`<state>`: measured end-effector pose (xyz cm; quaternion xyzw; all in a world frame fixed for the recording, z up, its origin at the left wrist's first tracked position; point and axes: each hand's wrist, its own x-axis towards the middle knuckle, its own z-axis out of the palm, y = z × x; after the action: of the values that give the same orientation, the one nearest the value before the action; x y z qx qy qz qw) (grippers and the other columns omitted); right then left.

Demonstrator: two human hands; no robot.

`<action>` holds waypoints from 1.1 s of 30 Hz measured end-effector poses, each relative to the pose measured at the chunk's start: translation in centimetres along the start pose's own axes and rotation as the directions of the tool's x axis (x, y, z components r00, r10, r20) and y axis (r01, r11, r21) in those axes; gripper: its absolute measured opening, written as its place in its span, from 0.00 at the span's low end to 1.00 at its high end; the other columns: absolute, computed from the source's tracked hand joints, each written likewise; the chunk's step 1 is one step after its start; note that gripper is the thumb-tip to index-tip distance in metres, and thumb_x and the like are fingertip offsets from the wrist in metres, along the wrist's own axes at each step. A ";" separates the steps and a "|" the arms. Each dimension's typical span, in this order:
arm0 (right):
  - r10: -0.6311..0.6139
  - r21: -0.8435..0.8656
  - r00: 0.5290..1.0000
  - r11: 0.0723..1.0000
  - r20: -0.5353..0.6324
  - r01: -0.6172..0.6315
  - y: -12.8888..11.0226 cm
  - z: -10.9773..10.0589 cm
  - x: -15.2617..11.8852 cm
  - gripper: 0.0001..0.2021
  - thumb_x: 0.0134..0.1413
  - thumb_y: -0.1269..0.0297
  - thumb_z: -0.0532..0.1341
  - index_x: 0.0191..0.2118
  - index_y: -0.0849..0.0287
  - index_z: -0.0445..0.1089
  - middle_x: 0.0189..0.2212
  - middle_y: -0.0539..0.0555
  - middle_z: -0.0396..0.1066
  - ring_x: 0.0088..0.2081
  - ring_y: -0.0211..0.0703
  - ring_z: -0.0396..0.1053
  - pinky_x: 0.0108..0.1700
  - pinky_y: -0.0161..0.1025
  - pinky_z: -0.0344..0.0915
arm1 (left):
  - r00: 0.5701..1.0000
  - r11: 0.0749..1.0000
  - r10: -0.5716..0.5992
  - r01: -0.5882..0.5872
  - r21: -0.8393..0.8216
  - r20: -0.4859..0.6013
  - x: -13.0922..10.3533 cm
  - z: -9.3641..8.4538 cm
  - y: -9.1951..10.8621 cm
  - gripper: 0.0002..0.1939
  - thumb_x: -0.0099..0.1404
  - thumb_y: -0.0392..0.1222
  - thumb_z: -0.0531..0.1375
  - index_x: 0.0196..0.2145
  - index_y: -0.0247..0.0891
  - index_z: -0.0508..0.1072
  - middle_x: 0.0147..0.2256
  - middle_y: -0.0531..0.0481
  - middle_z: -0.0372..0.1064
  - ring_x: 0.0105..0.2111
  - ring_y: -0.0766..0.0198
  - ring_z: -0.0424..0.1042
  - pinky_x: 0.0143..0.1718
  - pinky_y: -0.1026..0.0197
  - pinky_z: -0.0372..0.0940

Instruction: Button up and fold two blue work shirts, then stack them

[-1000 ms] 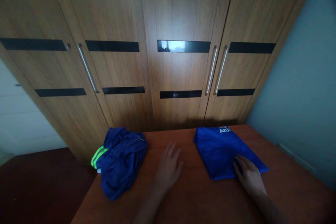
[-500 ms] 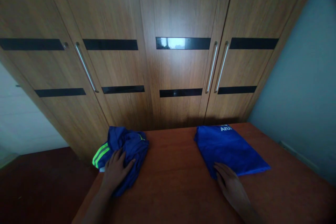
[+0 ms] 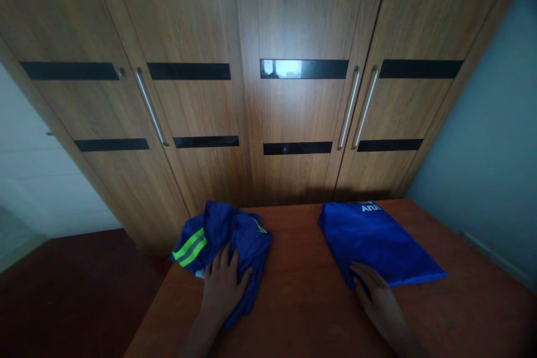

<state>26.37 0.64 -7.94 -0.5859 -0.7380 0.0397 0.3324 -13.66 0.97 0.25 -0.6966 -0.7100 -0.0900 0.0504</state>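
Observation:
A crumpled navy garment (image 3: 251, 240) with bright green stripes lies near the left side of the reddish-brown table (image 3: 293, 313). On its near part rests my left hand (image 3: 222, 282), palm down with the fingers spread. To the right is a flat, folded blue garment (image 3: 381, 243) with white lettering at its far edge. My right hand (image 3: 375, 293) touches the near left corner of this blue garment, its fingers loosely bent and a gap showing between thumb and fingers.
Behind the table stands a wooden wardrobe (image 3: 293, 106) with dark strips and long metal handles. A pale blue wall (image 3: 490, 151) rises on the right. Dark red floor (image 3: 75, 285) shows at the left.
My left hand and the navy garment have moved to the right, closer to the blue garment. The view has shifted slightly. My right hand remains at the blue garment's corner.

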 end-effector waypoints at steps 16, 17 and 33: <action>0.235 0.687 0.955 0.664 0.183 -0.295 -11.2 3.4 1.9 0.30 0.52 0.65 0.55 0.63 0.54 0.53 0.54 0.57 0.69 0.52 0.48 0.69 0.49 0.47 0.71 | 0.970 0.573 0.217 -0.038 -0.819 0.107 -2.9 -1.1 7.7 0.17 0.66 0.52 0.52 0.31 0.39 0.74 0.36 0.48 0.72 0.38 0.57 0.71 0.42 0.60 0.65; 0.236 0.692 0.952 0.654 0.197 -0.306 -10.9 3.3 2.2 0.27 0.52 0.65 0.56 0.60 0.54 0.59 0.51 0.56 0.71 0.51 0.49 0.70 0.48 0.48 0.71 | 0.970 0.521 0.202 0.009 -0.854 0.134 -2.6 -1.2 7.2 0.18 0.65 0.54 0.52 0.31 0.38 0.74 0.34 0.49 0.73 0.36 0.58 0.71 0.40 0.60 0.65; 0.321 0.590 0.945 0.775 -0.059 -0.226 -8.5 -2.3 6.4 0.16 0.54 0.52 0.58 0.42 0.57 0.71 0.43 0.57 0.74 0.46 0.50 0.71 0.52 0.48 0.65 | 0.979 0.796 0.165 -0.202 -0.571 -0.116 -2.8 -3.1 0.3 0.24 0.61 0.50 0.59 0.55 0.46 0.68 0.57 0.46 0.65 0.57 0.51 0.64 0.58 0.47 0.60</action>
<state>19.88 2.98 0.52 -0.5603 -0.5696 0.2628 0.5408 -13.47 -2.35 2.74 -0.7411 -0.5761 -0.3176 -0.1341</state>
